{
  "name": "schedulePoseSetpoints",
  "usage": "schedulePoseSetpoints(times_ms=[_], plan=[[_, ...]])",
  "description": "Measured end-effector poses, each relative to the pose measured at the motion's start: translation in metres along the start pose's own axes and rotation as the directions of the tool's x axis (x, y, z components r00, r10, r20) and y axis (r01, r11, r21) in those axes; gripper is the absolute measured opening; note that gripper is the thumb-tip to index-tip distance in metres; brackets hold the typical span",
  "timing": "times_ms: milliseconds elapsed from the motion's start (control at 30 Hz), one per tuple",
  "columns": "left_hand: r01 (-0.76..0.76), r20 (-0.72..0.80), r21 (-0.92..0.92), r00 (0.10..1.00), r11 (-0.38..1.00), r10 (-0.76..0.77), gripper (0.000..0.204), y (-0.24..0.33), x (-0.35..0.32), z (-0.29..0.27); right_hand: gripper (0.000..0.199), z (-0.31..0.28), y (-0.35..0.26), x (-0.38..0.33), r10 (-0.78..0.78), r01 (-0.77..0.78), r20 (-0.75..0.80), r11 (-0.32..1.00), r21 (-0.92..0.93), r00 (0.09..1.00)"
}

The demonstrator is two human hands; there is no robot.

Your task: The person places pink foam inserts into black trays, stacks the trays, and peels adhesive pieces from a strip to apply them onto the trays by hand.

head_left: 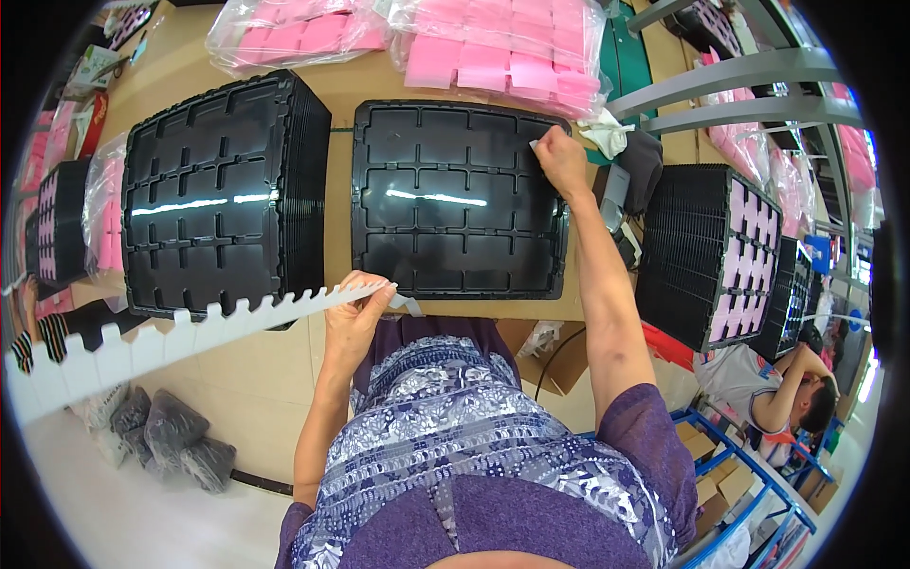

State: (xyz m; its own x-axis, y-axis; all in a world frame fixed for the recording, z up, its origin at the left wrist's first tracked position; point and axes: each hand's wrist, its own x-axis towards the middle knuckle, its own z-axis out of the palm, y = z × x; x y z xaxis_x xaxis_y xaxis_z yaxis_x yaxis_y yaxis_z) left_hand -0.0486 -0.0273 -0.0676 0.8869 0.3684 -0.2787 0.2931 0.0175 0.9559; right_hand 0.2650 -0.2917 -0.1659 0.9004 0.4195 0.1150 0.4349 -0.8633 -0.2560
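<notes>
The left hand (355, 313) is closed in a pinch on the near end of a long white notched strip (190, 337), which runs out to the person's left, well past the table edge and unsupported along its whole length. A short grey-white tab hangs from the strip's end just beside the fingers. The right hand (561, 156) is stretched forward with the fingers curled down onto the far right part of the black tray (445, 209) that lies flat on the table (336, 218). It seems to pinch a small white piece at the fingertips, but how firmly it grips cannot be told.

The strip looks the likeliest trouble. Held only at one end, it may sag, twist or kink, and its free end could catch the stack of black trays (213, 194) to the left or the dark bags on the floor (171, 431).

The small piece under the right fingertips may slip or go down crooked, since the arm is at full reach. Pressing near the corner could also shift the tray, which lies close to the table's near edge.

Bags of pink foam pieces (502, 47) lie behind, and their loose plastic could snag the hand.
</notes>
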Motion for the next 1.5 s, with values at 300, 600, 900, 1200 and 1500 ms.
schedulePoseSetpoints(times_ms=[300,600,900,1200,1500], plan=[[0.020,0.051,-0.151,0.999,0.988,-0.012,0.016,0.023,-0.002,0.000,0.007,-0.013,-0.029,-0.109,0.019,-0.323,0.399,-0.554,0.767,0.917],[0.102,0.036,-0.203,0.995,0.974,-0.097,0.013,0.047,0.013,0.017,0.006,-0.055,-0.165,-0.096,-0.394,-0.583,0.456,-0.311,0.751,0.798],[0.071,0.010,-0.189,0.997,0.979,-0.070,0.010,0.036,0.004,0.003,0.024,-0.055,-0.200,-0.099,-0.428,-0.630,0.544,-0.082,0.772,0.722],[0.027,-0.006,-0.172,1.000,0.985,-0.029,0.010,0.038,0.007,0.007,0.013,-0.069,-0.215,-0.110,-0.264,-0.088,0.198,0.377,0.922,0.944],[0.074,-0.054,-0.230,0.995,0.970,-0.088,0.014,0.039,0.018,0.015,0.013,-0.072,-0.219,-0.127,-0.358,0.521,-0.386,0.676,0.521,0.850]])
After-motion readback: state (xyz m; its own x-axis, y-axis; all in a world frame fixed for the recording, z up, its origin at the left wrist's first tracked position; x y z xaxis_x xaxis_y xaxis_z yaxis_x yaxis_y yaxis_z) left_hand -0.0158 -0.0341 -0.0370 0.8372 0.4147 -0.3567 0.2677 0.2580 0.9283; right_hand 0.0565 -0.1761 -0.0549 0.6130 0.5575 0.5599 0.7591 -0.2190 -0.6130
